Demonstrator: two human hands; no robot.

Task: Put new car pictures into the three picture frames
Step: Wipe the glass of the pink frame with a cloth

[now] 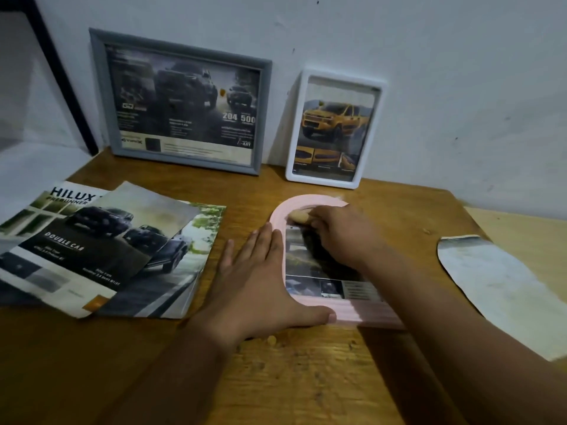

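Right hand (340,234) fingers pressing picture in pink frame (277,219); left hand (260,286) flat, bracing.

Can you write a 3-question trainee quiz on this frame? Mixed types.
1. True or false: the grey frame and white frame lean upright against the wall.
2. Which frame lies flat on the table? A) grey B) white C) pink
3. Fill in: the left hand rests flat against the pink frame's ____ edge, as the camera sees it.

Key:
1. True.
2. C, the pink frame; the right hand presses on its picture.
3. Left.
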